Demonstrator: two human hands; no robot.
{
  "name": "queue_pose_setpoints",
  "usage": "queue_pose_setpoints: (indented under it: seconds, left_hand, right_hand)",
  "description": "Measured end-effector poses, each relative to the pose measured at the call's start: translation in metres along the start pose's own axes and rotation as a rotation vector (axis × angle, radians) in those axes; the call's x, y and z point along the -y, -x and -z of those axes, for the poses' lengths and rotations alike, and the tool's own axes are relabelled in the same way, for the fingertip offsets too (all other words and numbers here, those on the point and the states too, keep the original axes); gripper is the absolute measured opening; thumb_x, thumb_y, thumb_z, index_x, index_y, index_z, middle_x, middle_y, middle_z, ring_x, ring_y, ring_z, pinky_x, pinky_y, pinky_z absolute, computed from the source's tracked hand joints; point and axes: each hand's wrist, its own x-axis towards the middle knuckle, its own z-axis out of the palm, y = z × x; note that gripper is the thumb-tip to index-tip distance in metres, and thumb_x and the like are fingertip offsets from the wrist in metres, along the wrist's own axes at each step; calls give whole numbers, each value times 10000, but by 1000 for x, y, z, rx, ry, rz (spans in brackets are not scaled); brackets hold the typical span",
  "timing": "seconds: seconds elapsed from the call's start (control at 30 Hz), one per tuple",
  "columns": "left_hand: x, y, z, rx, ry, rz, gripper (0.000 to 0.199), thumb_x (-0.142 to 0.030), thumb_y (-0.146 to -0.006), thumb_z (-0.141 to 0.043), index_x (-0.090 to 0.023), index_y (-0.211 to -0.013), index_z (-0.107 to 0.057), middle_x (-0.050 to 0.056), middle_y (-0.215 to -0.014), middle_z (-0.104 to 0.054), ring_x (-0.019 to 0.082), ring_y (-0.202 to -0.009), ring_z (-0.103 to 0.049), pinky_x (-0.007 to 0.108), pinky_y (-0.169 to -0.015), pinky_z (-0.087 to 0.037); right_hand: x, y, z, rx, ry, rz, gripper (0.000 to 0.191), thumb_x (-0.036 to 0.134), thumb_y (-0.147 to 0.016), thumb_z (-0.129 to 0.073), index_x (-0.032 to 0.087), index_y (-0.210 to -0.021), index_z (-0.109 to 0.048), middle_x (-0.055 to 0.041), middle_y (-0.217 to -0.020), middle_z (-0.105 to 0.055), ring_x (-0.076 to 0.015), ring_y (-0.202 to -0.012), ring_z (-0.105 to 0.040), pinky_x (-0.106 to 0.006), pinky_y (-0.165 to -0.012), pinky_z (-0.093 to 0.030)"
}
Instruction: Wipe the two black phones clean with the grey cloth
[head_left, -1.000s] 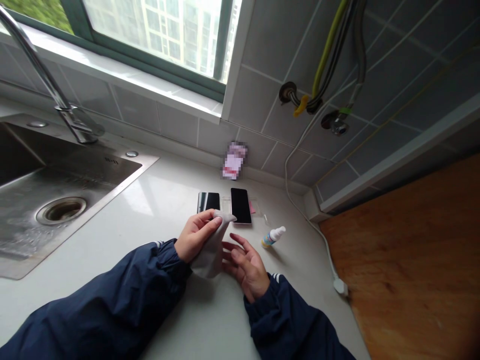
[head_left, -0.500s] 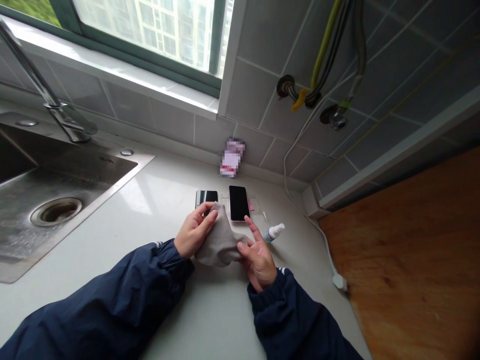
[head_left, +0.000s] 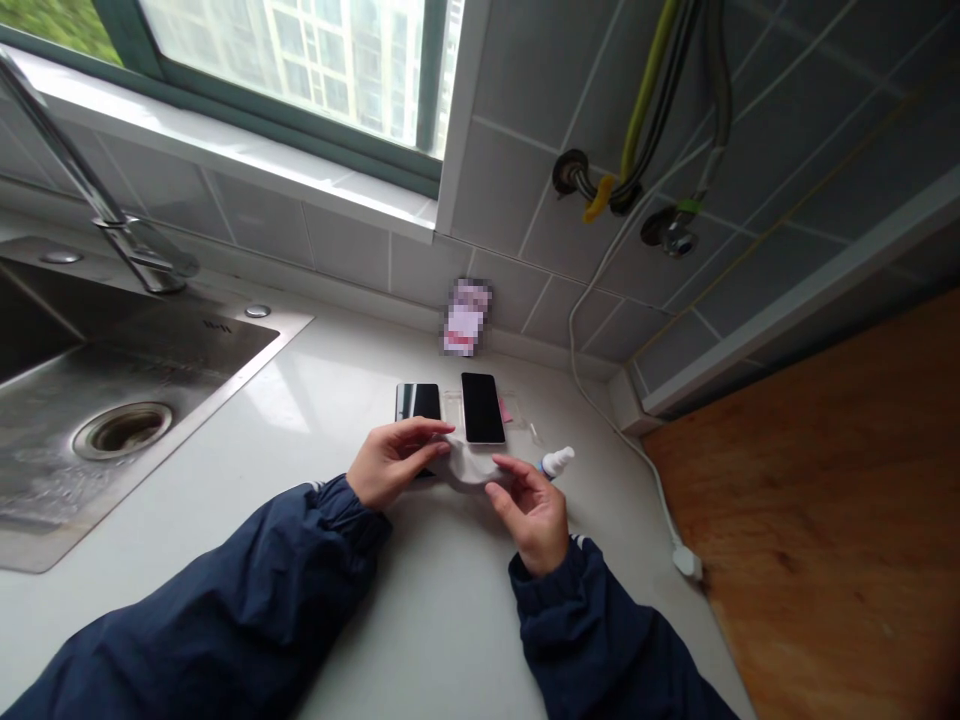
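Fingers (head_left: 429,428) of both hands face inward, pinching opposite ends of grey cloth (head_left: 469,468).

We see daylight coming through a green-framed window (head_left: 292,158) above a grey tiled wall (head_left: 349,245). Below it, a pale countertop (head_left: 247,480) holds a steel sink (head_left: 187,380) with a chrome faucet (head_left: 82,170); to the right, we see a brown wooden panel (head_left: 817,500).
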Motion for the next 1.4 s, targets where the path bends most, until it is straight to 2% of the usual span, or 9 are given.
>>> queue_pose_setpoints:
  seconds: [0.17,0.4,0.83,0.97,1.07,1.13,1.2,1.3,1.4]
  left_hand:
    - [1,6,13,-38,-55,-80,245,-251,-788,-779,-193,-1026,-781,65,-933,-740,175,-846,-695,294,-780,-583]
    - [-4,7,21,-84,-276,-363,194,-166,-823,-735,-199,-1007,-789,80,-889,-731,187,-819,-667,333,-744,-545]
    - [-16,8,16,-151,-389,-321,122,-248,-859,-697,-220,-941,-784,68,-872,-722,192,-796,-663,337,-735,-541]
    - [-23,7,16,-192,-451,-321,78,-281,-822,-740,-211,-840,-769,87,-932,-668,215,-907,-634,353,-814,-523]
    - [-28,10,11,-87,-306,-187,123,-312,-846,-717,-190,-830,-710,132,-1189,-673,262,-1151,-600,406,-995,-464]
    - [-28,12,7,32,-78,-1,185,-361,-879,-678,-182,-855,-639,145,-1226,-684,253,-1120,-633,388,-937,-498]
    - [-24,13,3,88,81,169,264,-428,-887,-659,-179,-868,-573,119,-1036,-732,186,-861,-674,286,-707,-518]
    - [-16,13,0,82,82,272,359,-509,-857,-672,-177,-872,-535,-30,-651,-588,61,-501,-446,170,-457,-303]
    - [-11,15,-4,76,46,334,425,-578,-826,-671,-186,-890,-519,-111,-521,-384,36,-411,-269,163,-401,-162]
  right_hand:
    - [-8,0,1,-20,48,22,361,241,-784,-769,221,-1142,-720,-69,-1062,-729,-167,-879,-676,-262,-777,-558]
    - [-15,0,1,-56,127,15,381,277,-781,-778,214,-1152,-714,-58,-970,-710,-142,-745,-639,-251,-672,-556]
    - [-9,3,-4,-40,299,101,101,285,-871,-684,218,-894,-756,-42,-836,-643,-171,-757,-617,-264,-640,-502]
    - [1,4,-4,-98,325,158,72,285,-857,-683,217,-854,-709,-70,-1016,-639,-214,-960,-616,-335,-853,-507]
    - [8,7,-6,-120,233,155,123,333,-862,-673,216,-840,-645,-80,-1163,-646,-252,-1147,-584,-410,-1047,-426]
    - [10,8,-8,-121,131,98,193,401,-881,-646,214,-848,-609,-70,-1048,-677,-229,-1018,-643,-385,-946,-505]
    - [9,9,-9,-126,68,23,253,458,-895,-622,211,-857,-580,-23,-823,-644,-171,-734,-657,-309,-703,-566]
    - [6,10,-9,-131,46,-85,302,500,-902,-615,215,-866,-522,57,-645,-511,-102,-437,-541,-223,-407,-487]
    - [6,9,-8,-140,49,-157,338,518,-888,-638,227,-848,-472,81,-615,-468,-80,-360,-473,-187,-291,-402]
